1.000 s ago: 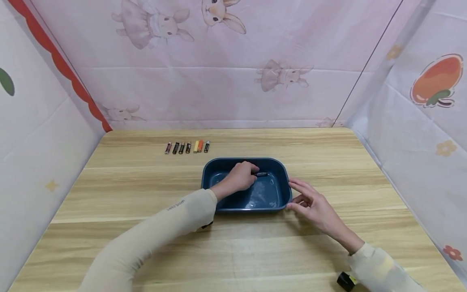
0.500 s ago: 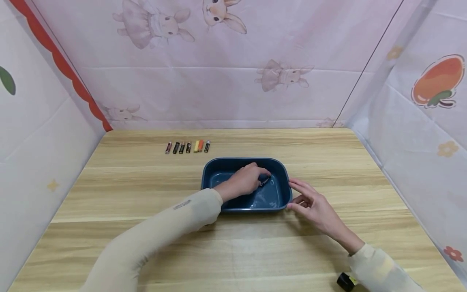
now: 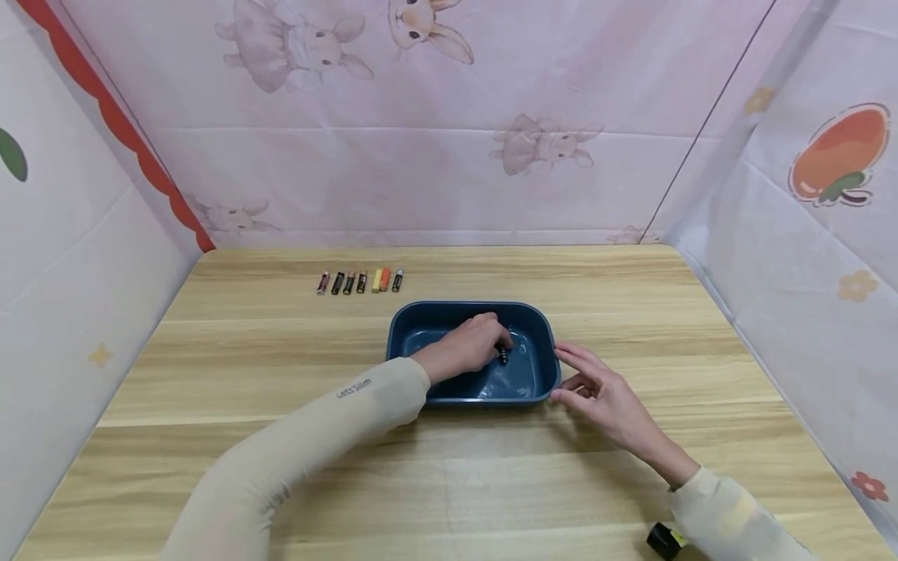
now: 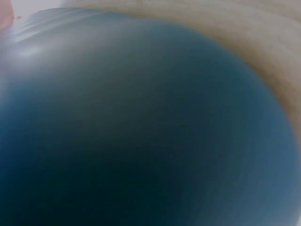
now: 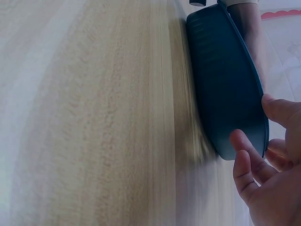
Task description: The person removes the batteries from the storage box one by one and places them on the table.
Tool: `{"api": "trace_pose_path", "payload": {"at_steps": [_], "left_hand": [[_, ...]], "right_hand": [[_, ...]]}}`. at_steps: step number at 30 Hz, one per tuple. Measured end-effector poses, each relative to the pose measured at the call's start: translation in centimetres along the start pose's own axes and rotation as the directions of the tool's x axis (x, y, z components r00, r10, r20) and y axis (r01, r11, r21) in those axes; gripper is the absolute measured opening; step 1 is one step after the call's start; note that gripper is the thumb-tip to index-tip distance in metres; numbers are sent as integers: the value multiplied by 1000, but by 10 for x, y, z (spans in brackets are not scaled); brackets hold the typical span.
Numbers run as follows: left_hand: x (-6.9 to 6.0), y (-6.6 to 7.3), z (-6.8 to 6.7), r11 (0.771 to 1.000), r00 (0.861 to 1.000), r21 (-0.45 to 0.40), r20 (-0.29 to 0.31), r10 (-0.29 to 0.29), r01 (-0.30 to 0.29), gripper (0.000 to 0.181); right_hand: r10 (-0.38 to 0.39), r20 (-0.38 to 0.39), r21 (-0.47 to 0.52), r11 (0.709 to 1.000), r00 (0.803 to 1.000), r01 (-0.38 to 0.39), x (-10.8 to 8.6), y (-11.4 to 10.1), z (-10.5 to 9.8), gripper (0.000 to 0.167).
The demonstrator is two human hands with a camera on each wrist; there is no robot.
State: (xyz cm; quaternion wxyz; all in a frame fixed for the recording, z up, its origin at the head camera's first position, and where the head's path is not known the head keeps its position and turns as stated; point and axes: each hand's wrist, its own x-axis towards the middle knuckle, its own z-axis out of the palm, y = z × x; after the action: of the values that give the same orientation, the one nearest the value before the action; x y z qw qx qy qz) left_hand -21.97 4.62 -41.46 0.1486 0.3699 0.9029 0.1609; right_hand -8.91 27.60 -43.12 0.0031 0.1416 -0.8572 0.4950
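Note:
A dark blue rectangular bin (image 3: pixel 449 402) stands mid-table. My left hand (image 3: pixel 468 345) reaches down into it and pinches a small black battery (image 3: pixel 503 356) near the bin's right half; the fingers partly cover it. The left wrist view is filled by the blurred blue bin wall (image 4: pixel 141 94), with neither hand nor battery visible. At the bin's right end, my right hand (image 3: pixel 605 397) touches the outer wall with loosely extended fingers. In the right wrist view, the thumb (image 5: pixel 277 109) lies at the rim and fingertips (image 5: pixel 240 139) are against the outer wall.
Behind and left of the bin, several batteries lie in a row, including black ones (image 3: pixel 349 283), a yellow one (image 3: pixel 376 280) and an orange one (image 3: pixel 385 279). A black device (image 3: pixel 662 541) is by the right sleeve. Printed cloth walls (image 3: pixel 449 187) enclose the wooden table (image 3: pixel 491 483).
In the bin, my left hand has shifted slightly right, and the battery has turned from lying sideways to pointing toward the near side. My right hand has stayed at the bin's end.

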Motion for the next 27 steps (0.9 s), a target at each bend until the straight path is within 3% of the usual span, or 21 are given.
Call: {"api": "trace_pose_path", "payload": {"at_steps": [8, 13, 20, 27], "left_hand": [[0, 1, 1, 997, 999, 68, -43, -28, 31, 16], [0, -1, 0, 998, 999, 63, -35, -15, 17, 13], [-5, 1, -8, 998, 1000, -64, -1, -27, 27, 11], [-16, 10, -40, 977, 996, -208, -69, -59, 43, 18]], "right_hand": [[-9, -2, 7, 1000, 1000, 9, 0, -2, 0, 60], [-13, -3, 10, 1000, 1000, 13, 0, -1, 0, 59], [-4, -1, 12, 1000, 1000, 4, 0, -1, 0, 59], [-2, 2, 9, 1000, 1000, 2, 0, -1, 0, 60]]}}
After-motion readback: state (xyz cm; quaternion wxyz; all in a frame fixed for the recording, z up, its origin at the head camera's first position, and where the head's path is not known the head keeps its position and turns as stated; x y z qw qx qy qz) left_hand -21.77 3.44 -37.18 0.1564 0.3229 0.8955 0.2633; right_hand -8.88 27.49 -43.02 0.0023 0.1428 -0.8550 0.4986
